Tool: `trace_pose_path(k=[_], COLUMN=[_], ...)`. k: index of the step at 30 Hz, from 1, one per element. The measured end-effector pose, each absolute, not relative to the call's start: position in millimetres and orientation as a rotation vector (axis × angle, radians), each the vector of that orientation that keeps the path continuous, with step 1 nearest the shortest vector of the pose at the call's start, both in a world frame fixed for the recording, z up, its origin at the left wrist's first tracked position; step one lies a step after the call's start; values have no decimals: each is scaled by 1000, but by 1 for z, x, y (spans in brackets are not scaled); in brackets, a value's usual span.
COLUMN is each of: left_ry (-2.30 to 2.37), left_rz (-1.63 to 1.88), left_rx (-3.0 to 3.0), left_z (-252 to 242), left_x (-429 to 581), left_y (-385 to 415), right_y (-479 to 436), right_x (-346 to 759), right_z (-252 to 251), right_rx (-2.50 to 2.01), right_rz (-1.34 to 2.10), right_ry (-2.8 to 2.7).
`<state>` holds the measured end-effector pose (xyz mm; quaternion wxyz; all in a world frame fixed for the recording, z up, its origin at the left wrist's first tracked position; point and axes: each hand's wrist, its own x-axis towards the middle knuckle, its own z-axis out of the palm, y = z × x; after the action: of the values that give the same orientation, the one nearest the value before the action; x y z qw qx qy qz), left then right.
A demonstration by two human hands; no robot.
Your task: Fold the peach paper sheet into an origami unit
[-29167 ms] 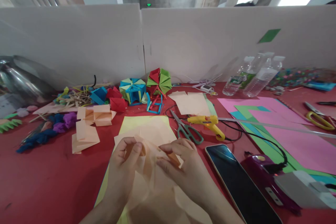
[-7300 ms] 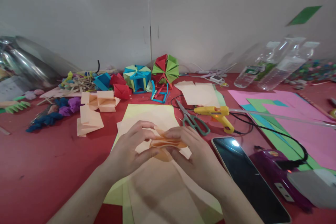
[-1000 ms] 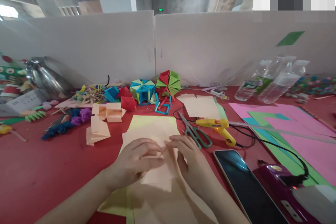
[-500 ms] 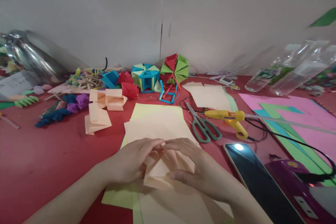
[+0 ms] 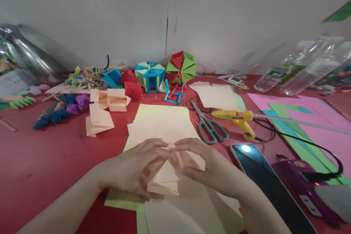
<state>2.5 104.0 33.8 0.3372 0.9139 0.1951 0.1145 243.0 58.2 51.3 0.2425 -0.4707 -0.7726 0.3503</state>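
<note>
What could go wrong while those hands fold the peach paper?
The left hand and right hand crowd the small folded peach paper, so a slip could crease it crooked. The glue gun shows an orange glow close to the scissors and the right hand; a careless reach might burn or nick. The phone beside the right forearm could get knocked.

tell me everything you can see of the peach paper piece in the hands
The peach paper piece is thin, matte paper folded into several layers, with a triangular flap on top and stacked straight edges at its near end. It lies low over loose peach and yellow sheets on the red table. The left hand grips its left side, the right hand its right, fingertips meeting above its far edge, which they hide.
</note>
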Motion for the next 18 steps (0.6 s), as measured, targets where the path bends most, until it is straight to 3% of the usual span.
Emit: trace_pose_path(k=[10, 18], left_ry=[501, 799], left_rz=[301, 653], left_rx=[2342, 1622], left_z=[25, 29], left_x=[7, 16], left_y=[108, 97], right_y=[59, 58], right_x=[232, 233], right_z=[46, 51], right_rx=[-1358, -1246], right_rz=[968, 1138], right_ry=[-2177, -1835])
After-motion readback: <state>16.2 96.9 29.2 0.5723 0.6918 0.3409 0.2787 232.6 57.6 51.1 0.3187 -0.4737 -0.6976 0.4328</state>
